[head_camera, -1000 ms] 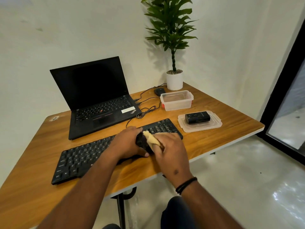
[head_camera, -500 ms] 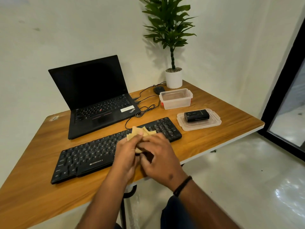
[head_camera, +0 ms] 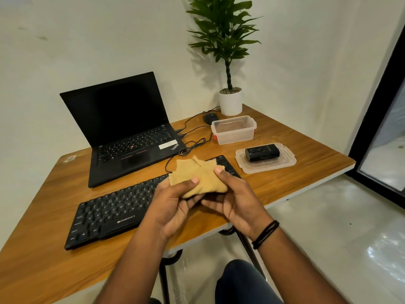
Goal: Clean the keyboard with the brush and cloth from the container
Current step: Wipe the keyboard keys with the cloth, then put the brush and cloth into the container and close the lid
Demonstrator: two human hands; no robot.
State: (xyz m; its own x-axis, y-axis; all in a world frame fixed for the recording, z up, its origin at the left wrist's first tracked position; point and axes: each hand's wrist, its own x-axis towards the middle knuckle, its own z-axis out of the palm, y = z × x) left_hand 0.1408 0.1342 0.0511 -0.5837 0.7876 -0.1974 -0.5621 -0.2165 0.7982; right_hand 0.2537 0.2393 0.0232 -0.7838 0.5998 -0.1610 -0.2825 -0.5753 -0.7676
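1. Counter (head_camera: 295, 185): wood top, white edge, set in a corner by a white wall.
2. Laptop (head_camera: 131, 137): far left, lid open, screen dark, black.
3. Keyboard (head_camera: 109, 216): black, lying diagonally in front of the laptop, near the front edge of the counter. Its right end is partly hidden behind the cloth and hands.
4. Left hand (head_camera: 173, 205): raised above the keyboard, palm toward the camera. Grip: thumb pressed on the near face of the cloth, fingers curled under it.
5. Cloth (head_camera: 197, 174): tan, partly unfolded, held off the counter between both hands, over the right half of the keyboard.
6. Right hand (head_camera: 236, 200): black band on the wrist. Grip: thumb on the cloth's right edge, fingers curled beneath, meeting the left fingers.
7. Cables (head_camera: 192, 145): black, coiled between laptop and keyboard, running back to a mouse (head_camera: 210, 118).
8. Container (head_camera: 234, 129): clear plastic, lid off, behind the keyboard near the potted plant (head_camera: 229, 62).
9. Lid (head_camera: 265, 157): clear, flat on the counter right of the keyboard, a black boxy item (head_camera: 262, 152) sitting on it; cannot tell if that is the brush.
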